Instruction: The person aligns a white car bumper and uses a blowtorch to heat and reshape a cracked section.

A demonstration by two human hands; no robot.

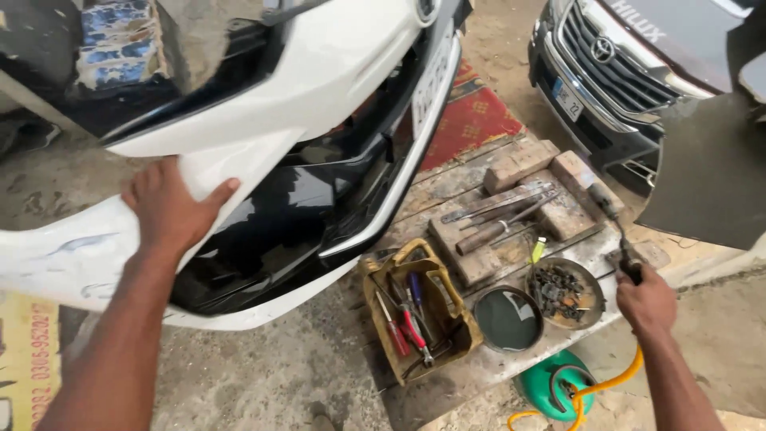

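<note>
At the far left, the left hand point(171, 209) lies flat on the white bumper panel point(263, 120) of a car, fingers spread and pressing, gripping nothing. The panel tilts across the upper left, its black lower grille point(279, 231) hanging beside the palm. It looks loosely supported — if the palm slips on the glossy paint, the panel could swing down onto the tool tray.

Further right, on a rough wooden board point(479, 367), stands a yellow tool tray point(419, 311) with red- and blue-handled screwdrivers, then a round tin lid point(508, 319) and a shallow dish of bolts point(565, 292), with bricks point(523, 164) and metal bars behind.

At the right, the right hand point(648, 302) is closed around the handle of a torch-like tool point(610, 211), whose yellow hose point(594, 391) runs down to a green gas cylinder point(554, 387). The hose loops near the board's edge — a tug could snag it or upset the dish.
</note>
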